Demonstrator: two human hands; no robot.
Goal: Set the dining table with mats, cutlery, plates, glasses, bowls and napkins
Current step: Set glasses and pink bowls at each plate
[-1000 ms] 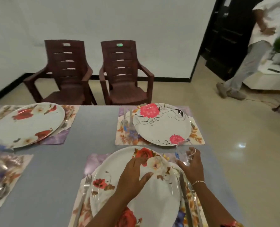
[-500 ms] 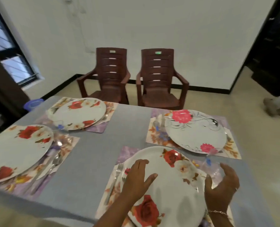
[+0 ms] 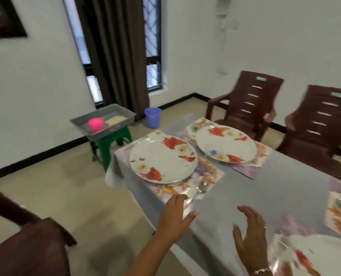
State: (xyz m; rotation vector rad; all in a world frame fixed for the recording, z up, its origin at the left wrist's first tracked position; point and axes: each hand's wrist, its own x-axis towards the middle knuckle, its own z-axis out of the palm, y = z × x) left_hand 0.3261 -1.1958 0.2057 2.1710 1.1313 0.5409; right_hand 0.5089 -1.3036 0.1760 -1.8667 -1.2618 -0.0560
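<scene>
Near plate (image 3: pixel 162 159) sits on its mat (image 3: pixel 210 176) at the table's (image 3: pixel 275 186) left corner, 12 o'clock from my left hand (image 3: pixel 175 218). Second plate (image 3: pixel 225 143) at 1 o'clock.

Both hands empty, fingers loosely spread; right hand (image 3: pixel 249 236) over bare cloth.

Risk: the plate lies close to the edge, and what looks like a spoon (image 3: pixel 201 188) is just ahead of my left fingers. A careless sweep could knock either off.

Tray (image 3: pixel 104 120) with pink cup (image 3: pixel 95 124) on green stool (image 3: pixel 110 144) at 10 o'clock. Brown chair (image 3: pixel 26 246) at 7 o'clock may block my way there.

Plates (image 3: pixel 162 159): white, red floral
Mats (image 3: pixel 205 174): lilac, orange floral
Table (image 3: pixel 265 188): grey
Chairs (image 3: pixel 249 104): dark brown
Stool (image 3: pixel 110 143): green
Bucket (image 3: pixel 152 116): blue
Cup (image 3: pixel 95 124): pink
</scene>
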